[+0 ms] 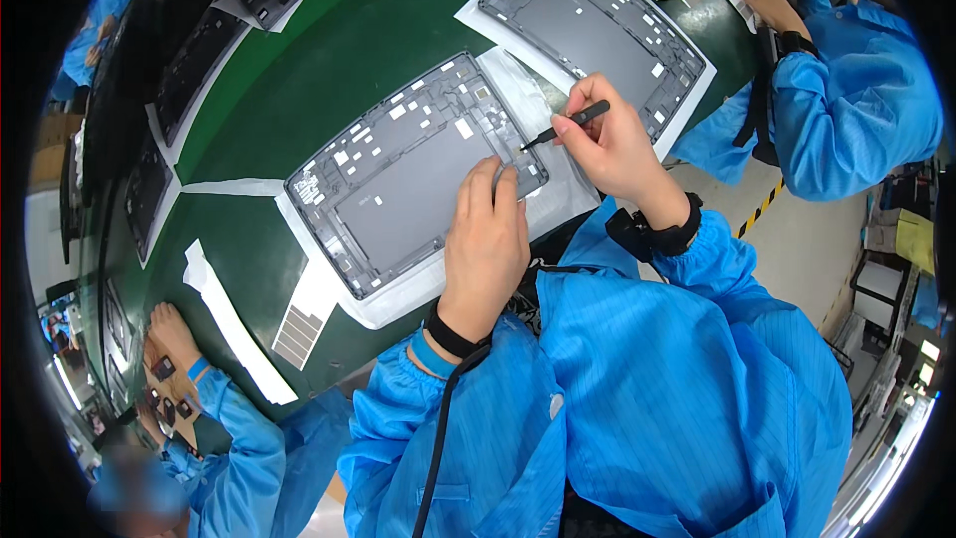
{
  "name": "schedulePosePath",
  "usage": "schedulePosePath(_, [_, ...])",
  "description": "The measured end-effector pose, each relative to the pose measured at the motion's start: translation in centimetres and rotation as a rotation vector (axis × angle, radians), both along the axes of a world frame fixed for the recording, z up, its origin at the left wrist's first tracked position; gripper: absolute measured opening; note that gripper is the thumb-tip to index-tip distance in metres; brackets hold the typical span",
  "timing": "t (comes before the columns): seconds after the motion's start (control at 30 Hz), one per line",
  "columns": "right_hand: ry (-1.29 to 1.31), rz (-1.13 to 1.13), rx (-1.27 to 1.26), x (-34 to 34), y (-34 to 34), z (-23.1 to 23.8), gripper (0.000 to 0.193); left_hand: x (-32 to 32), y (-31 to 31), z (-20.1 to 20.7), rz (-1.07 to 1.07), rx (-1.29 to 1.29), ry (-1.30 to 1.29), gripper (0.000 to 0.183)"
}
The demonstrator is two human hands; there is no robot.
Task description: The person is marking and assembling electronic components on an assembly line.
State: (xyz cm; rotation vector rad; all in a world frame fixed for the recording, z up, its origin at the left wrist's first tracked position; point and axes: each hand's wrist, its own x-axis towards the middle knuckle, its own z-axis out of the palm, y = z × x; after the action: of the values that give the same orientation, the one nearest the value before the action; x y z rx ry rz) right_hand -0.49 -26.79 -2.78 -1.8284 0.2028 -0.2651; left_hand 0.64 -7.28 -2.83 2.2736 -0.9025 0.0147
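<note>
While our right hand pinches a black tool, our left hand — fingers bunched — apparently steadies the grey panel by the bench's near edge; we should steer lightly.

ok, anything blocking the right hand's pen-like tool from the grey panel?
Nothing visible: the black pen-like tool in the right hand has its tip over the grey panel. The left hand is beside it, not between.
</note>
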Motion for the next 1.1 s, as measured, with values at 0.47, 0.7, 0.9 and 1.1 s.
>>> schedulePosePath(0.47, [-0.302, -0.288, 0.138, -0.6, 0.8, 0.4, 0.01, -1.7, -3.5, 1.0, -0.1, 0.498, -0.441, 0.047])
schedulePosePath(0.7, [-0.331, -0.122, -0.213, 0.6, 0.4, 3.6, 0.024, 1.6, 5.5, 4.5, 0.352, -0.013, -0.05, 0.041])
schedulePosePath(0.9, [0.236, 0.087, -0.79, 1.7, 3.7, 2.0, 0.025, 5.1, 14.7, 1.3, 0.842, 0.457, 0.059, 0.031])
schedulePosePath(1.1, [0.222, 0.141, -0.87, 3.4, 4.4, 1.8, 0.016, 6.2, 14.3, 1.8, 0.767, 0.228, 0.011, 0.021])
